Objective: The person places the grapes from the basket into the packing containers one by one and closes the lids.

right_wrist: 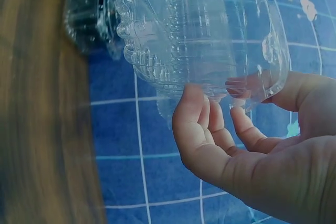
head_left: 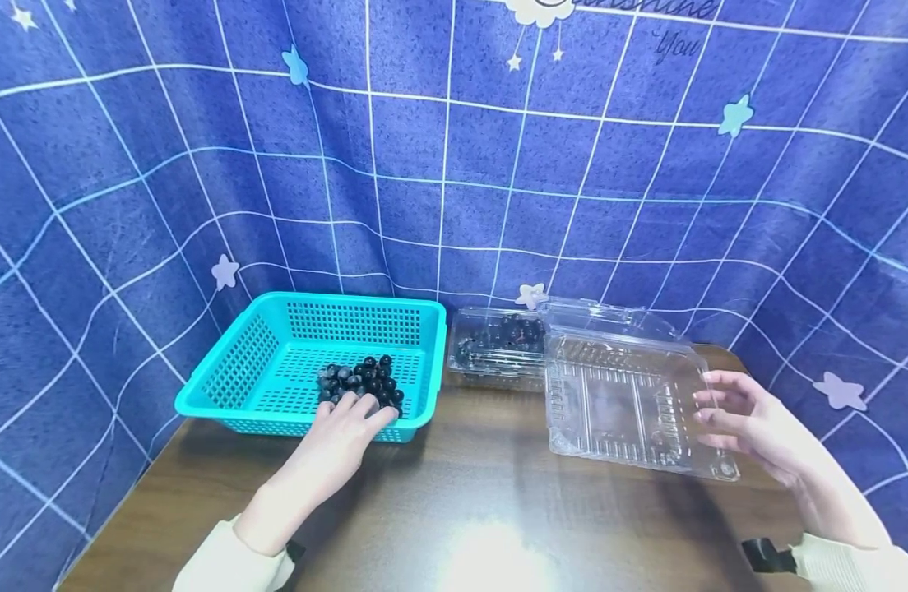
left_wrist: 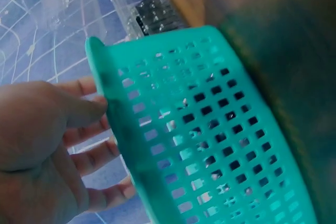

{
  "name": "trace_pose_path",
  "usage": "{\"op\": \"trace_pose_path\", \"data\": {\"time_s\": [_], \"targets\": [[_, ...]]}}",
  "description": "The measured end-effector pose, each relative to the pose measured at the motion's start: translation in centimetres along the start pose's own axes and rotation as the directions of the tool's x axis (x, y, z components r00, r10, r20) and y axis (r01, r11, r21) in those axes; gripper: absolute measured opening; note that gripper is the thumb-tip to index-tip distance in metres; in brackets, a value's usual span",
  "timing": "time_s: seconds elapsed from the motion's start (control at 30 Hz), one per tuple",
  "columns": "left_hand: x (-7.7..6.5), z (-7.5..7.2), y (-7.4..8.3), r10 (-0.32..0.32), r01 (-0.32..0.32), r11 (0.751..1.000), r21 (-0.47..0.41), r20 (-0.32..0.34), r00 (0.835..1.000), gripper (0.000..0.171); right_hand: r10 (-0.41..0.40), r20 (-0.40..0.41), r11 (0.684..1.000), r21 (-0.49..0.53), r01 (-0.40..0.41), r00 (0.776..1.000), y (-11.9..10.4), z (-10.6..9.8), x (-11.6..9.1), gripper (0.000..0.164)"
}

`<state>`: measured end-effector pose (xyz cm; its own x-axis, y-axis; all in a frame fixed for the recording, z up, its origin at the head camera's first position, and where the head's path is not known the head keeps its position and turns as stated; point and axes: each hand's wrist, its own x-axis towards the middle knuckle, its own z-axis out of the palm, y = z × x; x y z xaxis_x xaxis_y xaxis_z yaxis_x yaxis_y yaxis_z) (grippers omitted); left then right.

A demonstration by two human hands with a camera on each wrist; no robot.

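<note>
A turquoise perforated basket stands on the left, with a heap of dark grapes towards its front right corner. My left hand reaches over the near rim, fingertips at the grapes. In the left wrist view, the thumb and loosely extended fingers of this left hand lie along the basket's rim; no grape shows in them. On the right, my right hand grips the right edge of a clear plastic clamshell box, tilted up with its hinged lid raised. The right wrist view shows fingers and thumb around that edge.
Behind the tilted box and to its left sits another clear plastic box with dark grapes inside. All stand on a brown wooden table. A blue checked curtain hangs close behind and at both sides.
</note>
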<state>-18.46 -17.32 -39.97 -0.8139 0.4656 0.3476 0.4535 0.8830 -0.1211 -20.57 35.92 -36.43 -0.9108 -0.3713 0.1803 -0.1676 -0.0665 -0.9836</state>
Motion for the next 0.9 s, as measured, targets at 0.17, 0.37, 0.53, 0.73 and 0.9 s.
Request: {"op": "trace_pose_path", "data": {"time_s": [0.17,0.37,0.53,0.73,0.9], "targets": [[0.5,-0.6,-0.6,0.03,-0.03,0.999,-0.021,0.01,1.0,0.048,-0.015,0.006,1.0,0.006,0.015,1.0,-0.3,1.2,0.4,0.047],[1.8,-1.4,-1.6,0.021,-0.02,0.998,-0.063,0.022,1.0,0.038,-0.026,0.013,0.999,0.022,0.026,1.0,-0.2,2.7,0.7,0.048],[2.9,-1.9,-2.6,-0.013,0.014,0.999,-0.042,0.019,1.0,0.042,-0.017,0.036,0.999,0.038,0.016,0.999,0.1,4.0,0.8,0.049],[4.2,-1.5,-4.0,0.005,-0.004,1.0,-0.018,0.088,0.996,0.049,0.027,0.021,1.0,-0.009,-0.027,0.999,0.4,5.4,0.9,0.045],[4.7,-0.8,-5.1,0.044,-0.041,0.999,-0.024,0.138,0.989,0.054,0.05,0.019,0.998,-0.034,-0.049,0.999,0.9,6.4,0.8,0.044]]}}
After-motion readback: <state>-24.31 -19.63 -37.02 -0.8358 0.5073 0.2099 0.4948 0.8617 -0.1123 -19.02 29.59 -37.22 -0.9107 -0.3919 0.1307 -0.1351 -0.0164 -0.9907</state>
